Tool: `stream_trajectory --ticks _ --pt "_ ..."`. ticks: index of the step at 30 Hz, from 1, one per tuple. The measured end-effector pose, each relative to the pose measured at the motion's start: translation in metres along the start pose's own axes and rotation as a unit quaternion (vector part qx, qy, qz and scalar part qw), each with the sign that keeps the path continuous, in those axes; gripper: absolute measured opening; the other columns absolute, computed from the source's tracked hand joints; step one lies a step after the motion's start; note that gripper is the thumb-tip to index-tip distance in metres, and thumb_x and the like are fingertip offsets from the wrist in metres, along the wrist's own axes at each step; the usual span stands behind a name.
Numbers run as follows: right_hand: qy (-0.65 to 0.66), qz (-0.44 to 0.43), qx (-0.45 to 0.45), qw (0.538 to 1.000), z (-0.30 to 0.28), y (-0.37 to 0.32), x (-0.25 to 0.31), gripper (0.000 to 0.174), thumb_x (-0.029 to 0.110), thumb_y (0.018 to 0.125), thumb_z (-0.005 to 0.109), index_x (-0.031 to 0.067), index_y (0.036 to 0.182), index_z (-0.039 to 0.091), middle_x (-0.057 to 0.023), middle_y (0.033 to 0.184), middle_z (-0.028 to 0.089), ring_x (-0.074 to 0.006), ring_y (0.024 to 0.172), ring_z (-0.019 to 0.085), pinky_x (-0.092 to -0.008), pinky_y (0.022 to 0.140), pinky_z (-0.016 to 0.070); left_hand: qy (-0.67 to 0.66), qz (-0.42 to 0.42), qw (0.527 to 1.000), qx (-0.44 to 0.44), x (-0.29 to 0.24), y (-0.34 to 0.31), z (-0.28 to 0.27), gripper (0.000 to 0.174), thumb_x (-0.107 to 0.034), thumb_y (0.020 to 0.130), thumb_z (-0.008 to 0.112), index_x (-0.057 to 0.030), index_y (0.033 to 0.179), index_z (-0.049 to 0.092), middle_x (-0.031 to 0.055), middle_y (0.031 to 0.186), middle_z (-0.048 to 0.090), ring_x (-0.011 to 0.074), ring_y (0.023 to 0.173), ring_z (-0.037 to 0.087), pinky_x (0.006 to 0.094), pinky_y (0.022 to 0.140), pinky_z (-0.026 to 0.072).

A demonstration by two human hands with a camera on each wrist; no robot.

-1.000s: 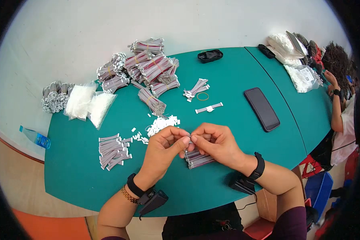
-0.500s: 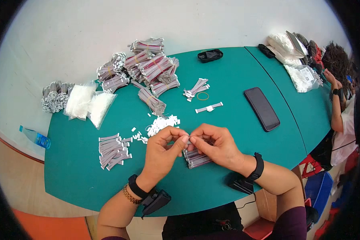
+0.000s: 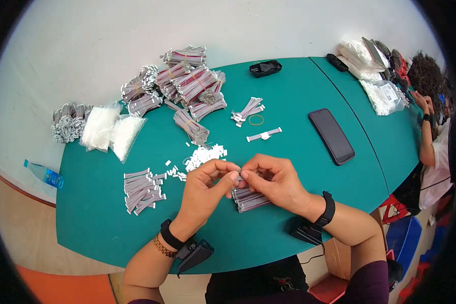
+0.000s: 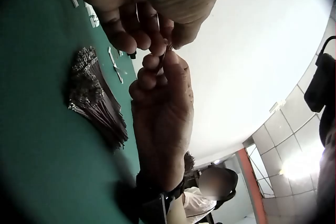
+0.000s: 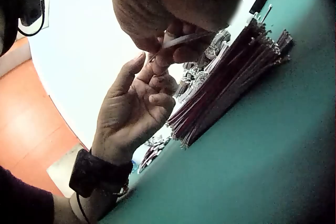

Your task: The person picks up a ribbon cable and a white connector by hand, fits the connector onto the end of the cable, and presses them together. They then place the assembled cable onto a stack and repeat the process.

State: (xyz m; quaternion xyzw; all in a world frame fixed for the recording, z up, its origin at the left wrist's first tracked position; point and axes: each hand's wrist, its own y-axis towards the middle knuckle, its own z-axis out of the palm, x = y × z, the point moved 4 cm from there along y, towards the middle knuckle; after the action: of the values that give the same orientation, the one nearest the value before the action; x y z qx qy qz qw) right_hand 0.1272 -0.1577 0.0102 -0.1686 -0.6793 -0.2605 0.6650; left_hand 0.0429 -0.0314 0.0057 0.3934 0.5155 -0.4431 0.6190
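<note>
My left hand [image 3: 202, 190] and right hand [image 3: 278, 185] meet fingertip to fingertip above the table. Between them they pinch a short grey ribbon cable [image 5: 184, 39], its end mostly hidden by the fingers. Just under the right hand lies a thick bundle of grey and dark red ribbon cables [image 3: 251, 200]. A heap of small white connector housings [image 3: 205, 156] sits beyond the left hand. Short ribbon cables with white ends [image 3: 141, 190] are spread to the left of that hand.
Banded cable bundles [image 3: 195, 83] are stacked at the back, beside plastic bags of white parts [image 3: 100, 126]. A phone [image 3: 332, 137] lies to the right. A single cable [image 3: 264, 135] and a rubber band [image 3: 256, 120] lie ahead. Another person's arm [image 3: 425, 139] is at far right.
Both hands stay together at nearly the same spot, with only slight finger and wrist shifts. The table's things stay put. At far right, the other person's hands have moved slightly.
</note>
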Motion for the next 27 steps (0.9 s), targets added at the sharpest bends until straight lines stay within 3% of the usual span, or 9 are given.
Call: stream_trajectory --ticks 6,17,20,27 --pt "-0.1 -0.092 -0.006 0.991 0.0 0.0 0.002 0.009 0.008 0.086 0.059 -0.0004 0.086 0.06 -0.0042 0.074 0.063 -0.005 0.07 0.056 -0.0218 0.061 0.0462 0.011 0.009 1.0 -0.011 0.002 0.0 -0.002 0.014 -0.012 0.086 0.06 0.0009 0.092 0.059 0.005 0.079 0.063 0.0081 0.069 0.056 0.0209 0.056 0.0449" --pt "-0.009 -0.04 -0.02 0.999 0.001 -0.001 -0.002 0.012 0.011 0.088 0.059 0.0 0.085 0.058 -0.0011 0.075 0.06 -0.0039 0.07 0.053 -0.0212 0.061 0.0443 0.021 0.025 0.999 0.01 0.002 0.0 0.0 0.015 -0.013 0.088 0.058 0.0001 0.094 0.058 0.0046 0.08 0.062 0.0077 0.069 0.055 0.021 0.057 0.0452" --pt "-0.002 -0.028 -0.024 0.999 -0.001 -0.001 -0.001 0.011 0.011 0.088 0.058 0.0002 0.085 0.058 -0.0003 0.076 0.06 -0.0036 0.07 0.052 -0.0207 0.062 0.0441 -0.044 -0.028 0.999 -0.001 0.003 0.0 0.003 0.017 -0.017 0.091 0.055 -0.0005 0.097 0.057 0.0038 0.08 0.06 0.008 0.07 0.054 0.0214 0.059 0.0454" --pt "0.039 -0.016 -0.006 0.999 0.001 -0.001 0.004 0.011 0.011 0.089 0.056 0.0 0.086 0.057 -0.0012 0.077 0.061 -0.0046 0.07 0.055 -0.0202 0.062 0.046 -0.025 -0.044 0.998 0.046 0.01 0.001 -0.001 0.019 -0.022 0.093 0.052 -0.0027 0.091 0.055 0.0027 0.076 0.056 0.0083 0.067 0.051 0.0216 0.056 0.0429"
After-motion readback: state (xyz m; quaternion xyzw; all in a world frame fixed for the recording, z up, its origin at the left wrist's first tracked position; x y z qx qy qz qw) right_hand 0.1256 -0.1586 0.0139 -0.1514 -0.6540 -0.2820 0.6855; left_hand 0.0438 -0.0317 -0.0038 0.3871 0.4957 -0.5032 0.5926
